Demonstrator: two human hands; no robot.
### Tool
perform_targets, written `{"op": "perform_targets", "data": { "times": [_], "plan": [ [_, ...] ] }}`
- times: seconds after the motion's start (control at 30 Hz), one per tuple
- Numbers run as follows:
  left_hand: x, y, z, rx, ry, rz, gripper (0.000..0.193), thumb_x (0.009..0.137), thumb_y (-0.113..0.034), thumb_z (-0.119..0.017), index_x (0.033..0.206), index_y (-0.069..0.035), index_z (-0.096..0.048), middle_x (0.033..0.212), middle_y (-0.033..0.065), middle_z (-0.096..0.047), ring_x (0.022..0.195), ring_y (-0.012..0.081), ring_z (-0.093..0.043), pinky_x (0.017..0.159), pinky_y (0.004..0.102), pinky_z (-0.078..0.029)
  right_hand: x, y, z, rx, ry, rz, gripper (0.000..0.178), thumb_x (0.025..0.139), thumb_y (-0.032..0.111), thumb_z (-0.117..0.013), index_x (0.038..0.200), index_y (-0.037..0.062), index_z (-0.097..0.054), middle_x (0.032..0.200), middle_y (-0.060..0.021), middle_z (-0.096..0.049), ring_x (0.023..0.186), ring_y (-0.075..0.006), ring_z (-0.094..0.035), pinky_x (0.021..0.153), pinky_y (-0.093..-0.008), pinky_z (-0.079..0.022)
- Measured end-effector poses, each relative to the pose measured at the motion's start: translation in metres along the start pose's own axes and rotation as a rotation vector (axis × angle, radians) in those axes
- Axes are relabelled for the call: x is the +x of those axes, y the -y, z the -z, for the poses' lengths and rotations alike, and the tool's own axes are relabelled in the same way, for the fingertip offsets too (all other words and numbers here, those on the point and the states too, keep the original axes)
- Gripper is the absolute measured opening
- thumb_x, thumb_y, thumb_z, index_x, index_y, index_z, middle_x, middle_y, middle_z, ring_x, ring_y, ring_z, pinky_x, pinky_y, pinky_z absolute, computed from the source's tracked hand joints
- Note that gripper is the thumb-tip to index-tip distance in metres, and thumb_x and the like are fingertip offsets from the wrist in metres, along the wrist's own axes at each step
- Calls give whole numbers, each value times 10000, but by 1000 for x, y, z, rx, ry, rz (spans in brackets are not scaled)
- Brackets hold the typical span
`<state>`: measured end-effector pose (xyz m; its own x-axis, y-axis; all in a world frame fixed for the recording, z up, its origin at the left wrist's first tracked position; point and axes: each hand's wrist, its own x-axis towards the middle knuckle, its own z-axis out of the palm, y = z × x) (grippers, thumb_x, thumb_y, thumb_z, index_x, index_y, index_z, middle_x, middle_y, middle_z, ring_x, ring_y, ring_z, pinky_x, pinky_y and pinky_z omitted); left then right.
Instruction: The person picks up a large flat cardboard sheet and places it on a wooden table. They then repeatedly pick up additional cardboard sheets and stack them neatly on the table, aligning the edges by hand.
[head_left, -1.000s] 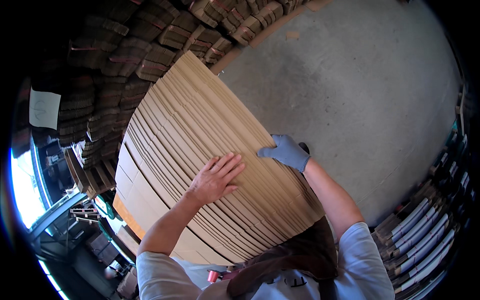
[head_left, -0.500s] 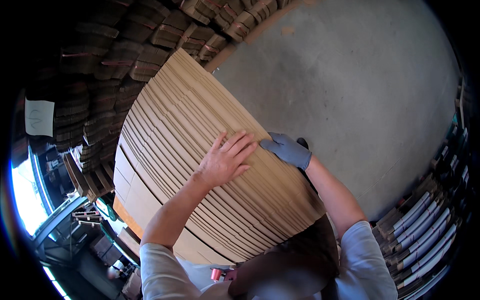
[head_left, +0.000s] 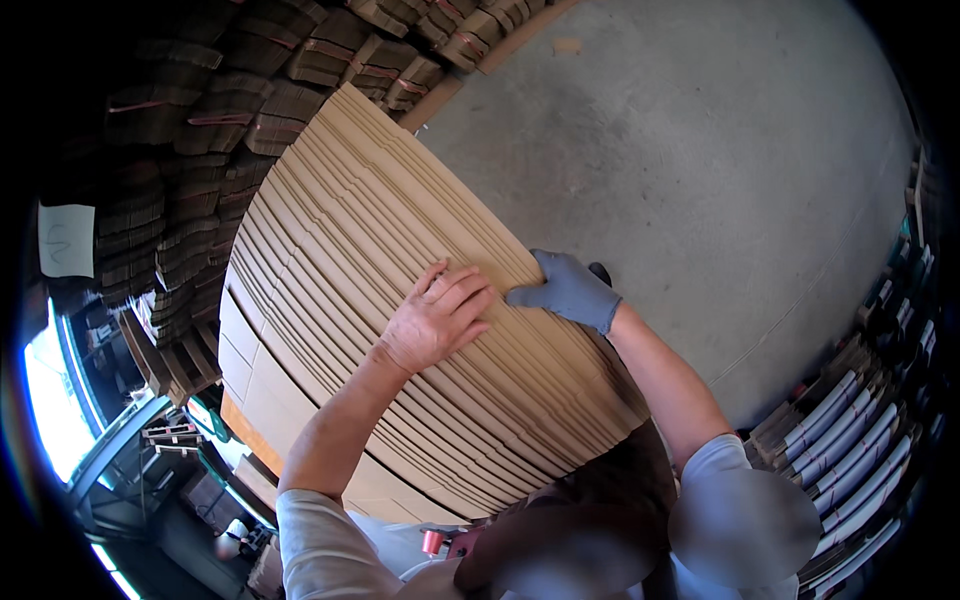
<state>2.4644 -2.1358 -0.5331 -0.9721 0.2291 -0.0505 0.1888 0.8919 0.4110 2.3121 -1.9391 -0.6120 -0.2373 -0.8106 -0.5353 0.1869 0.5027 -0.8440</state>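
Note:
A wide, fanned row of flat brown cardboard sheets [head_left: 330,210] lies in front of me, their edges overlapping like steps. My bare left hand [head_left: 440,315] rests on the middle of the row, fingers slightly bent and touching the cardboard. At the right edge of the sheets is my right hand [head_left: 572,290] in a grey-blue glove. Its thumb lies on top of the cardboard while the other fingers go round the outer edge, with their tips partly hidden.
Bundled cardboard stacks [head_left: 200,130] rise at the far left, with a white paper sheet [head_left: 66,240] on them. Grey concrete floor [head_left: 700,180] stretches to the right. More stacked bundles [head_left: 840,450] stand at the lower right. A wooden pallet [head_left: 165,355] is at the left.
My left hand has shifted slightly left, and its fingers have drawn together and bent. My right thumb now reaches further over the cardboard edge.

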Motion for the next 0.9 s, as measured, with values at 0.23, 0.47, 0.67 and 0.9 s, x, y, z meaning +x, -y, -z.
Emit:
{"op": "perform_targets", "data": {
  "times": [0.23,0.47,0.67,0.9],
  "plan": [
    [12,4,2,-57,-23,-26,407,731,-288,-838,1047,-80,-688,1123,75,-613,1108,285,-579,997,453,-470,-8,29,-5,-288,-96,-53,637,823,415,-767,1242,8,-512,993,-276,-714,929,-432,-703,807,-484,-546],
    [13,6,-1,-65,12,-6,407,708,-309,-852,1003,-87,-683,1098,73,-607,1095,294,-571,985,445,-467,-7,26,-13,-301,-115,-53,660,828,401,-757,1293,40,-458,964,-268,-714,901,-442,-701,781,-503,-542],
    [8,7,-4,-91,-8,8,399,709,-320,-853,991,-93,-684,1101,67,-607,1106,297,-563,989,445,-463,-7,21,-22,-282,-155,-34,690,822,388,-755,1331,68,-415,965,-268,-715,892,-445,-704,781,-513,-546],
    [6,8,-3,-89,17,22,415,715,-338,-848,1008,-94,-682,1105,65,-607,1112,294,-563,1013,449,-450,-5,20,-25,-277,-170,-28,699,818,372,-762,1343,76,-408,959,-279,-712,896,-453,-703,782,-524,-550]
  ]
}}
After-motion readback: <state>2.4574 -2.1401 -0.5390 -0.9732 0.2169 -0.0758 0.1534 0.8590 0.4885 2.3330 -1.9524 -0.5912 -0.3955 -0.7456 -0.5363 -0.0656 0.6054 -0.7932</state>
